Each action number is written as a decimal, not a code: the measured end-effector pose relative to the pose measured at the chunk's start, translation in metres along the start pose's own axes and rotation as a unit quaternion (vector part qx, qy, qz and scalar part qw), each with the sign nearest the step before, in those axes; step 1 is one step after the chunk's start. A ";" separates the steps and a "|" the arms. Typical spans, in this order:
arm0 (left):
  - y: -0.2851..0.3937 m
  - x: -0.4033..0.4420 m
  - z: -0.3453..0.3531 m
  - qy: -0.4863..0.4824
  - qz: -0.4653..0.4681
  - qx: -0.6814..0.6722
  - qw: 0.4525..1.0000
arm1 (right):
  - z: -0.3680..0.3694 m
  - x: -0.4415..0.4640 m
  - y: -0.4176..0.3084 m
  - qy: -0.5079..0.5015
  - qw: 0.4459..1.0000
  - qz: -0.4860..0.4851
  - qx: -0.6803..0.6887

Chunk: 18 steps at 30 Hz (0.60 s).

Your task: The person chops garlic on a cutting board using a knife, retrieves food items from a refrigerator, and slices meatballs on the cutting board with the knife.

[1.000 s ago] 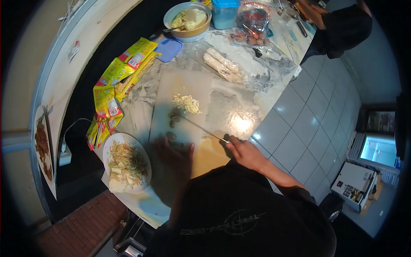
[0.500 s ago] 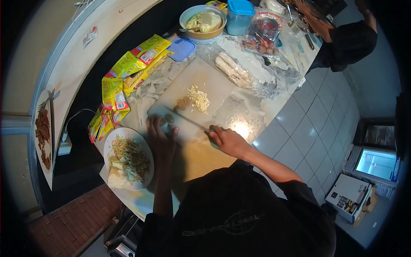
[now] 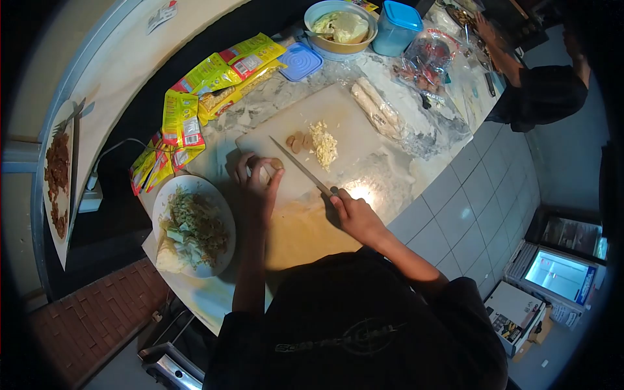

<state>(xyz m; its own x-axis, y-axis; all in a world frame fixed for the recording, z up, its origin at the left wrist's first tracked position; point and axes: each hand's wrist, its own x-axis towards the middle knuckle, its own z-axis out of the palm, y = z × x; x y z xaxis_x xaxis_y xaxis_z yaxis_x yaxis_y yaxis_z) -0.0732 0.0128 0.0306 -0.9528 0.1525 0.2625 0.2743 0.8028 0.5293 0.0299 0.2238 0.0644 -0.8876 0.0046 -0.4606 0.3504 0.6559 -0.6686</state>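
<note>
My right hand (image 3: 354, 216) is closed round the handle of a knife (image 3: 300, 166), whose blade lies slanted over the white cutting board (image 3: 338, 104). At the board's left side my left hand (image 3: 260, 182) has its fingers curled round small brown round pieces (image 3: 277, 164). Beyond the blade several brown slices (image 3: 299, 141) lie beside a pile of chopped pale bits (image 3: 324, 144). A white plate (image 3: 224, 257) of shredded vegetables stands left of my left hand.
Yellow-green packets (image 3: 182, 120) and a blue lid (image 3: 301, 62) lie behind the board. Farther back are a bowl (image 3: 338, 47), a blue-lidded container (image 3: 395, 29), a wrapped pale roll (image 3: 377, 107) and a bag (image 3: 426, 62). Another person (image 3: 549, 94) works at the far right.
The brown slices now lie apart from the knife, nearer the chopped pile. My left hand has curled its fingers round the brown pieces. The view has shifted, moving the board rightward in the frame.
</note>
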 end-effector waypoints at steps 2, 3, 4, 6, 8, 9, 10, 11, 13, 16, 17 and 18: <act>-0.002 -0.008 0.007 0.019 0.017 -0.074 0.997 | 0.003 0.001 0.001 -0.004 1.000 0.007 0.016; 0.000 -0.010 0.007 0.019 0.015 -0.074 0.997 | 0.005 0.001 0.001 -0.005 1.000 0.007 0.016; 0.004 -0.013 0.008 0.042 0.038 -0.046 0.997 | 0.007 0.000 0.002 -0.008 1.000 -0.001 0.020; 0.010 -0.016 0.006 0.065 0.058 -0.020 0.996 | 0.008 -0.002 0.003 -0.013 1.000 -0.008 0.022; 0.016 -0.016 0.001 0.088 0.056 -0.002 0.994 | 0.009 -0.005 0.003 -0.007 0.999 -0.012 0.041; 0.013 -0.017 0.003 0.089 0.055 -0.001 0.995 | 0.008 -0.005 0.003 -0.009 0.999 -0.013 0.040; 0.008 -0.017 0.006 0.079 0.070 -0.010 0.994 | 0.008 -0.006 0.003 -0.009 0.999 -0.008 0.048; 0.004 -0.017 0.008 0.067 0.085 -0.019 0.994 | 0.007 -0.007 0.003 -0.010 0.998 -0.003 0.057; -0.001 -0.016 0.008 0.071 0.109 -0.005 0.991 | 0.007 -0.008 0.006 -0.005 0.998 0.000 0.056; 0.012 -0.012 -0.003 0.065 0.132 0.037 0.988 | 0.007 -0.011 0.006 -0.007 0.998 0.007 0.061; 0.017 -0.010 -0.006 0.056 0.133 0.066 0.987 | 0.008 -0.011 0.005 -0.011 0.998 0.009 0.066; 0.014 -0.010 -0.004 0.056 0.133 0.067 0.987 | 0.010 -0.011 0.006 -0.011 0.998 0.008 0.067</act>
<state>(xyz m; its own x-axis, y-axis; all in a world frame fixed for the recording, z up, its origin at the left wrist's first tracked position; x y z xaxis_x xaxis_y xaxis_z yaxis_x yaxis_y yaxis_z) -0.0596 0.0206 0.0388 -0.8272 0.3086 0.4696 0.4851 0.8139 0.3198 0.0449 0.2203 0.0602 -0.8752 -0.0039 -0.4837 0.4023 0.5496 -0.7322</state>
